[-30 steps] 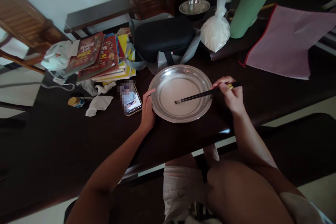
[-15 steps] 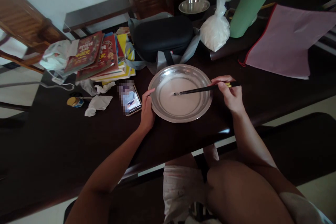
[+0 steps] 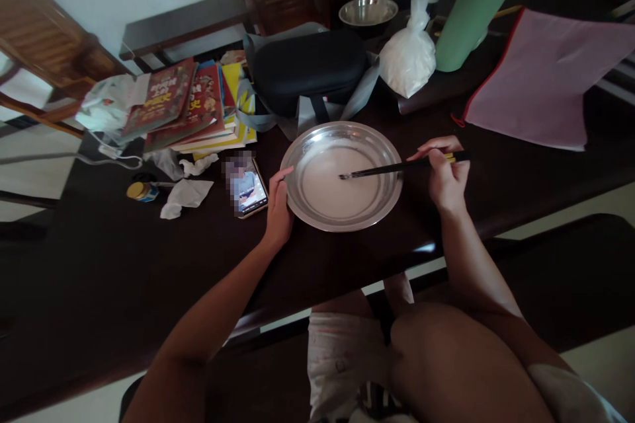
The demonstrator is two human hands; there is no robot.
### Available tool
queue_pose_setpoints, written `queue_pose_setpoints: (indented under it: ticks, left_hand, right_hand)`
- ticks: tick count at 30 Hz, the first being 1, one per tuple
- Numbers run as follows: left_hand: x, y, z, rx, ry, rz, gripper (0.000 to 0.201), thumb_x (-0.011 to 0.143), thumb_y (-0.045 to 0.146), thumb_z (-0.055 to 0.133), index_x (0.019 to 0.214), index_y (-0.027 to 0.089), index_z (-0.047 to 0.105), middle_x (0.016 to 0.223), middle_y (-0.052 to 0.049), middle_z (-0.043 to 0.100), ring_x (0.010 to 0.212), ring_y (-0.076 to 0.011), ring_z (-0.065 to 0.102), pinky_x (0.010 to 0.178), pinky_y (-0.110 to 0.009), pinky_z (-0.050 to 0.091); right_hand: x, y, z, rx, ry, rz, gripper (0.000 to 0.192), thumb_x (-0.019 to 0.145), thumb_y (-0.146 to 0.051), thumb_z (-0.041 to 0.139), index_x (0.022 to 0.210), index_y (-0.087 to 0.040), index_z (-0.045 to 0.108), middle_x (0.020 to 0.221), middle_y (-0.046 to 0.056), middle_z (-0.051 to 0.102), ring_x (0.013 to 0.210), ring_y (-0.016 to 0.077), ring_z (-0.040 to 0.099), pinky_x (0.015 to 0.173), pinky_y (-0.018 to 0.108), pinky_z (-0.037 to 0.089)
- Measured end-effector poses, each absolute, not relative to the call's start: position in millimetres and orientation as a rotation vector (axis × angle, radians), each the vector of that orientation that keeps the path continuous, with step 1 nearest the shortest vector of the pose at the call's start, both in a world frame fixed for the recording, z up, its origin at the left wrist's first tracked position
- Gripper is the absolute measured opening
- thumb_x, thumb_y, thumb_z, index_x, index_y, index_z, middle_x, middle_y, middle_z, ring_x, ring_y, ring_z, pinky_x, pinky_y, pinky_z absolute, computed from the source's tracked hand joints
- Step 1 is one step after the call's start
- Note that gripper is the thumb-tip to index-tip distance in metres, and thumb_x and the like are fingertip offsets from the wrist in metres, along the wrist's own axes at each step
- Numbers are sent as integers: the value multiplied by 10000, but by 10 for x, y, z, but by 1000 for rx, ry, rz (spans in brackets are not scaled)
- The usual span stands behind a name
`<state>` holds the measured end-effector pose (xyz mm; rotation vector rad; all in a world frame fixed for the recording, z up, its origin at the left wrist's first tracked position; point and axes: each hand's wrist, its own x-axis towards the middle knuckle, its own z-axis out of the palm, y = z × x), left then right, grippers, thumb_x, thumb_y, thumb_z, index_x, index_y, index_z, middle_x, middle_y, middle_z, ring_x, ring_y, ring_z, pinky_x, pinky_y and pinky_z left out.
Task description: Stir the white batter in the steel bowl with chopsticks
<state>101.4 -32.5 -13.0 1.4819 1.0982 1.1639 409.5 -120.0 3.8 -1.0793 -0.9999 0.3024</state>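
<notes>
Metal dish [image 3: 381, 208] sits on the bench [image 3: 149, 264], holding thin white liquid. Right hand [image 3: 446, 178]: fingers pinched on the chopsticks [image 3: 391, 168] near the top end, tips in the liquid. Left hand [image 3: 278, 208] steadies the rim, fingers loosely curved. Dish looks light, rigid and slick: likely slides and sloshes, so hold it at the rim.

Person seen from above, seated. Both forearms bare, no sleeves visible. Left hand [image 3: 278, 211] bare: no ring, no watch, no glove. Right hand [image 3: 446, 178] likewise bare, wrist unadorned. Knees bare. Light, whitish shorts [image 3: 342, 357] with faint small marks cover lap; pale fabric edge also shows at lower right.
</notes>
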Motion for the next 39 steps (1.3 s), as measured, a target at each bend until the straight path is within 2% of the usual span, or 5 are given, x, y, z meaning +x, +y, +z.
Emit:
queue_pose_setpoints:
  ticks: [7,24,30,36,39]
  left_hand:
    - [1022,-325,-121,1484,1090,1184,498,1015,685,543,1233,270,710,1318,-73,686,1272,-261,616,1205,-425,437]
    - [1027,-327,-153,1493,1064,1174,492,1035,683,504,1223,268,689,1340,-95,672,1323,-280,592,1224,-468,426]
    - [1023,-330,-123,1504,1068,1181,463,1035,651,529,1230,269,702,1333,-80,681,1294,-263,610,1225,-442,428]
    - [1027,-329,-115,1500,1071,1189,452,1032,642,535,1216,267,708,1334,-81,683,1303,-265,607,1231,-448,422]
    - [1028,-335,-111,1493,1067,1188,453,1037,641,527,1220,267,705,1331,-83,683,1310,-268,606,1232,-448,419]
  right_hand:
    - [4077,-1224,68,-1135,-1158,418,259,959,-540,720,1029,-294,762,803,-3,724,752,180,753,717,344,619]
    - [4089,-1202,47,-1059,-961,375,317,891,-578,772,811,-277,713,744,-39,683,589,134,671,624,315,600]
    - [4088,-1213,47,-1160,-1111,426,309,917,-583,751,894,-275,755,826,-7,731,743,164,736,753,348,633]
    - [4084,-1209,48,-1110,-1004,401,379,886,-640,750,793,-276,700,730,-26,674,605,149,678,626,335,607]
    - [4072,-1224,74,-1170,-1129,470,333,903,-613,747,868,-283,752,766,-8,727,699,174,727,694,349,625]
